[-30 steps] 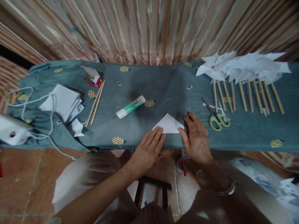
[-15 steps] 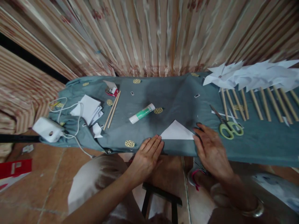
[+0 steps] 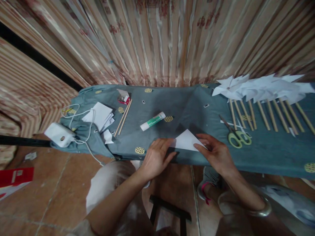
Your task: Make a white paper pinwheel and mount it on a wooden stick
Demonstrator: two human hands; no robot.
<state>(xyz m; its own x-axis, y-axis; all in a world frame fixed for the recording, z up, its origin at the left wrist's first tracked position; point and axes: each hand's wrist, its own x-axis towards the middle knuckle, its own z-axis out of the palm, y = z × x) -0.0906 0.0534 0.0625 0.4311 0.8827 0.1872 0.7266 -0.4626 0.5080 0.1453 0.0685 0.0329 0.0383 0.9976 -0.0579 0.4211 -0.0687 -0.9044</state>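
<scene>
"Head view, quick. Where's the paper?"

"The folded white paper (image 3: 187, 140), a triangle, lies between the left hand (image 3: 157, 154) and the right hand (image 3: 218, 154), tip pointing away from both."

"Right hand's state?"

"Grasping. It pinches the paper's right corner, thumb on top, fingers behind. Bracelet (image 3: 263, 210) on that wrist."

"Left?"

"Fingers together at the paper's left corner, thumb sticking out apart on the near side. Can't tell if it grips or only presses."

"What's around the left hand?"

"Glue stick (image 3: 153, 121) straight beyond it, apart. Off to its left and farther out, two loose sticks (image 3: 123, 118), with a small red box (image 3: 125, 98), lid up, at their far ends. Left of those sticks, a paper stack (image 3: 97, 114) and a torn-looking scrap (image 3: 108, 137). Farthest left, a white device (image 3: 59, 134) with a cable (image 3: 93, 122)."

"Around the right?"

"Green-handled scissors (image 3: 235, 133) near, just to its right and a bit beyond. Farther out that way, a row of white paper pinwheels (image 3: 261, 88), overlapping, their sticks pointing back toward the person."

"Surface?"

"Grey-green cloth (image 3: 182, 105), pineapple print, beneath both hands' work."
</scene>
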